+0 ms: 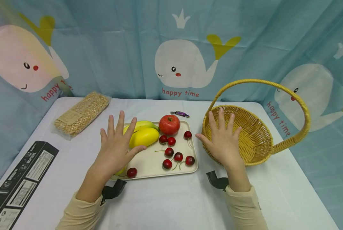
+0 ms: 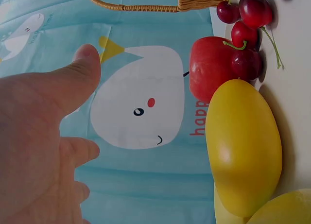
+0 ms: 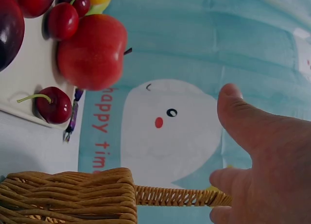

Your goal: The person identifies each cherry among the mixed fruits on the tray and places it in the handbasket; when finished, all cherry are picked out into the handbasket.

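My left hand point(image 1: 115, 147), fingers spread and straight, hovers over the left part of a cream tray point(image 1: 151, 171) and holds nothing. On that tray lie a yellow mango point(image 1: 144, 137), a banana point(image 1: 144, 125) behind it, a red apple point(image 1: 169, 125) and several dark red cherries point(image 1: 178, 157). The left hand partly hides the tray's left side, where another yellow fruit shows. My right hand point(image 1: 224, 140), likewise spread and empty, is in front of the left side of a wicker basket point(image 1: 253, 140) with a tall handle. In the right wrist view its thumb point(image 3: 243, 112) points up.
A purple-wrapped candy point(image 1: 180, 113) lies behind the tray. At the back left is a clear bag of yellowish grains point(image 1: 82, 113). A long black box point(image 1: 25, 182) with white labels lies along the left edge. A blue whale-print curtain point(image 1: 116, 57) surrounds the white table point(image 1: 160, 204).
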`<act>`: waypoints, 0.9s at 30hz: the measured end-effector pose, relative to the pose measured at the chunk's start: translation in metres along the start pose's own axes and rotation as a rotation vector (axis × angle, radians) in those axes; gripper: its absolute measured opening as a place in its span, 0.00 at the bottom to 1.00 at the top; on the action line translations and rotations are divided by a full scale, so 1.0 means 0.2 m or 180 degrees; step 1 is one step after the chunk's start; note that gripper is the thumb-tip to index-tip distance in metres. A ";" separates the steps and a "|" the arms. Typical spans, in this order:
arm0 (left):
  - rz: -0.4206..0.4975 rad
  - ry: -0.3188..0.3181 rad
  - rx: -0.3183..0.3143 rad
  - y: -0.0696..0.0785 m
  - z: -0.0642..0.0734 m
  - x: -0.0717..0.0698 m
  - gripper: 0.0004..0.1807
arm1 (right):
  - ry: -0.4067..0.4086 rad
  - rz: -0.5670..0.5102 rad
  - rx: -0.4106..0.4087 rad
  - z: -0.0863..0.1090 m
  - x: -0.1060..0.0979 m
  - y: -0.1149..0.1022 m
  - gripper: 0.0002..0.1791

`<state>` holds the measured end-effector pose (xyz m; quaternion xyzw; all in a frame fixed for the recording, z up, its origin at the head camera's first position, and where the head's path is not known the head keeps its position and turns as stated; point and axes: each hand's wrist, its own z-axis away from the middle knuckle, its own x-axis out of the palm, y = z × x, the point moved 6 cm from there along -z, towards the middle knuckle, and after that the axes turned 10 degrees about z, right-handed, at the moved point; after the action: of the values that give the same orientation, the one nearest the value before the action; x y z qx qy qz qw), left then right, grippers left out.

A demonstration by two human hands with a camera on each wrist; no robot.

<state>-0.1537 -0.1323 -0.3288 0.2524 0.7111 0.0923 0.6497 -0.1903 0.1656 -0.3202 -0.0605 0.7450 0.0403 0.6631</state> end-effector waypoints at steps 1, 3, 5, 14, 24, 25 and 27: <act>0.0001 0.0006 0.0004 0.00 0.00 0.00 0.50 | -0.0004 -0.0001 -0.0002 0.00 0.00 0.00 0.51; -0.0012 0.0005 -0.0007 0.00 0.01 0.00 0.50 | -0.0006 0.0034 0.0004 0.01 0.00 0.00 0.51; -0.0023 0.0015 0.0000 0.00 0.02 -0.01 0.50 | 0.0005 0.0077 0.0019 0.01 0.00 0.00 0.51; 0.0004 0.0018 0.0073 0.02 0.02 -0.04 0.47 | 0.0135 0.0029 0.0112 0.03 -0.05 0.01 0.47; 0.0360 0.0090 0.0053 -0.03 0.00 -0.13 0.43 | 0.0190 -0.0312 -0.0079 0.01 -0.06 -0.02 0.44; 0.0451 0.0075 0.0037 -0.05 0.00 -0.14 0.42 | 0.0216 -0.0366 -0.0115 0.00 -0.06 -0.03 0.43; 0.0638 0.0052 0.0029 -0.09 0.02 -0.15 0.41 | 0.0284 -0.0508 -0.0175 0.01 -0.05 -0.04 0.43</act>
<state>-0.1539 -0.1621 -0.3107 0.3244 0.6880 0.1556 0.6303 -0.1867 0.1575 -0.3108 -0.1395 0.7652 0.0050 0.6285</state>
